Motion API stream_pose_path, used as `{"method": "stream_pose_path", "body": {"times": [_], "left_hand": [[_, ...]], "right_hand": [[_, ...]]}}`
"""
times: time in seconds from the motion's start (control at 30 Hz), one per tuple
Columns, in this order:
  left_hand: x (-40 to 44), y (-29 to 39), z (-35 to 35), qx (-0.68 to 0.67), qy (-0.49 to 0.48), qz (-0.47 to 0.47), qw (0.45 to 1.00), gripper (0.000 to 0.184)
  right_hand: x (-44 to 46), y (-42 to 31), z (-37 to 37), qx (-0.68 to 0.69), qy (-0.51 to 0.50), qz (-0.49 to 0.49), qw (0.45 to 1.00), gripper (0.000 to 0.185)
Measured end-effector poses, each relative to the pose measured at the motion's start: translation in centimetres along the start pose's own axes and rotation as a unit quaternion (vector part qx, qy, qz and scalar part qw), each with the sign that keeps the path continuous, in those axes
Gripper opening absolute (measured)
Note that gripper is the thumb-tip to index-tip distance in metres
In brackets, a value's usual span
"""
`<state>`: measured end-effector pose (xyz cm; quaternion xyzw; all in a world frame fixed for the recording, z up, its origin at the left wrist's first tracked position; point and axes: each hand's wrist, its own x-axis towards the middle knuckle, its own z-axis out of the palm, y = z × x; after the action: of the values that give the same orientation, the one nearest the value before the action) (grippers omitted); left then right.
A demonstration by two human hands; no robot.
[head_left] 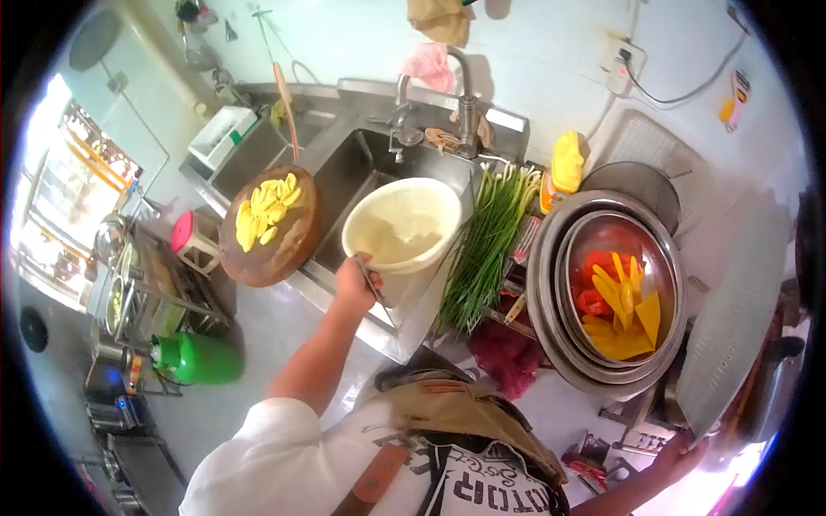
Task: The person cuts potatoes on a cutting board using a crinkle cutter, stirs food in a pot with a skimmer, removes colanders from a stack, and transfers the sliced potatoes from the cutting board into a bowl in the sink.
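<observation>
My left hand (354, 280) is closed round a thin grey flat object (370, 279), seen nearly edge-on; its kind is unclear. Just beyond the knuckles, a cream plastic colander (353, 232) rests over the steel sink (348, 163); I cannot tell whether the hand touches its rim. Left of it, yellow sliced pieces (267, 206) lie on a round wooden chopping board (288, 249). At the lower right my right hand (680, 457) grips the bottom edge of a large perforated metal tray (738, 318), which is tilted up on its side.
Green onions (490, 245) lie right of the sink. Nested steel bowls (551, 344) hold yellow rubber gloves (628, 301) and something red. A yellow bottle (565, 163) stands behind them. A green gas cylinder (202, 357) and a pink-topped stool (196, 236) are at the left.
</observation>
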<state>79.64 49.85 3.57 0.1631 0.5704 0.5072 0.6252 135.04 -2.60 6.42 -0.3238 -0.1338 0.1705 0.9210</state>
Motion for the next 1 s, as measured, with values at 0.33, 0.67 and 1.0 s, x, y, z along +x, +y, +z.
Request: {"method": "stream_pose_path", "body": {"times": [0.33, 0.67, 1.0], "left_hand": [[12.8, -0.6, -2.8, -0.02, 0.085, -0.071, 0.994, 0.02], [29.8, -7.0, -5.8, 0.005, 0.033, -0.154, 0.987, 0.028], [25.6, -3.0, -2.4, 0.032, -0.162, -0.161, 0.973, 0.041]], "right_hand": [[-3.1, 9.0, 21.0, -0.162, 0.124, -0.03, 0.979, 0.05], [-2.9, 12.6, 34.2, -0.214, 0.19, -0.011, 0.958, 0.023], [4.7, 13.2, 28.1, -0.38, 0.057, 0.058, 0.921, 0.037]]}}
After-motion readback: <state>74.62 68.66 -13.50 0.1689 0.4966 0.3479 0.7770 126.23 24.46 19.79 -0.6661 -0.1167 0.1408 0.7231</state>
